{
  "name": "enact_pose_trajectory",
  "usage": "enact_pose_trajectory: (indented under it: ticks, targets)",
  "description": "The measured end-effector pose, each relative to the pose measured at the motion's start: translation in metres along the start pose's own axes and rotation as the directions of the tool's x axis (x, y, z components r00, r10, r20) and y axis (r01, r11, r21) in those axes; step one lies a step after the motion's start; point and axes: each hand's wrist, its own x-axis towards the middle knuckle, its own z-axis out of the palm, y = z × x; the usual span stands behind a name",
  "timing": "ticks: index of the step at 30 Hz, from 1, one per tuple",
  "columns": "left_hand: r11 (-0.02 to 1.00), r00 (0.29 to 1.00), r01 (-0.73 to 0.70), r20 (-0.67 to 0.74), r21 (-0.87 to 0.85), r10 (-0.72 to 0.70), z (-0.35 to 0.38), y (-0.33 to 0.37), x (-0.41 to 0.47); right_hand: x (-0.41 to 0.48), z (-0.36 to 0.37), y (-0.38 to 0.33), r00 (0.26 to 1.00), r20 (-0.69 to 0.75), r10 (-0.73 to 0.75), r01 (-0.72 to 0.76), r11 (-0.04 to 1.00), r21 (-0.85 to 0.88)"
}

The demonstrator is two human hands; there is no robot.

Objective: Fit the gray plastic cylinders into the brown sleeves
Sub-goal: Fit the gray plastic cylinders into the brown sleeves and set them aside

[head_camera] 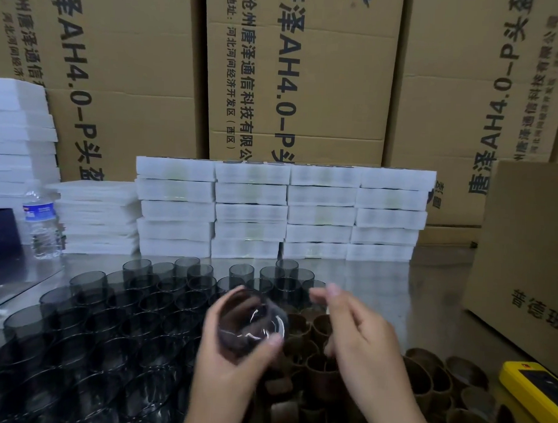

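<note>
My left hand [232,362] grips a brown-tinted cylinder piece [250,322], its open end tilted toward me; whether a gray cylinder sits inside the sleeve I cannot tell. My right hand [358,336] hovers just right of it, fingers loosely spread, holding nothing I can see. Several gray transparent cylinders [113,316] stand upright in rows on the left of the metal table [396,286]. Several brown sleeves [325,370] stand and lie in a pile under and right of my hands.
Stacks of white foam trays [284,211] line the back of the table, with more at the far left [18,136]. A water bottle [42,223] stands at left. A cardboard box [532,248] and a yellow device [538,392] sit at right. Large cartons [303,68] form the backdrop.
</note>
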Motion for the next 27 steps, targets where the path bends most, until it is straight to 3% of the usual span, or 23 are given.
enact_pose_trajectory:
  ticks: [2,4,8,13,17,23,27]
  targets:
    - [0.998,0.996,-0.013,-0.094,-0.058,0.008,-0.014,-0.013,0.009,0.003,-0.014,0.003,0.994,-0.095,0.047,-0.067,0.973,-0.222]
    - [0.998,0.982,-0.019,-0.189,-0.055,0.008,-0.019,-0.018,0.014,0.005,-0.026,0.004,0.991,-0.119,0.055,-0.106,0.871,-0.479]
    - [0.999,0.968,0.001,-0.251,-0.043,-0.012,-0.022,-0.022,0.019,0.005,-0.033,0.006,0.994,0.052,0.095,-0.035,0.735,-0.677]
    - [0.971,0.925,0.063,-0.351,-0.232,-0.144,-0.015,-0.022,0.028,0.002,-0.030,0.003,0.942,0.291,0.167,0.064,0.763,-0.643]
    - [0.914,0.929,0.108,-0.287,-0.390,-0.232,-0.013,-0.016,0.025,0.002,-0.023,-0.003,0.847,0.471,0.249,0.159,0.726,-0.669]
    - [0.835,0.937,0.162,-0.182,-0.526,-0.297,-0.013,-0.015,0.020,0.001,-0.024,-0.006,0.903,0.400,0.157,0.113,0.812,-0.573]
    - [0.808,0.939,0.228,-0.096,-0.544,-0.330,-0.013,-0.014,0.018,0.000,-0.020,-0.007,0.958,0.288,0.006,0.098,0.933,-0.345]
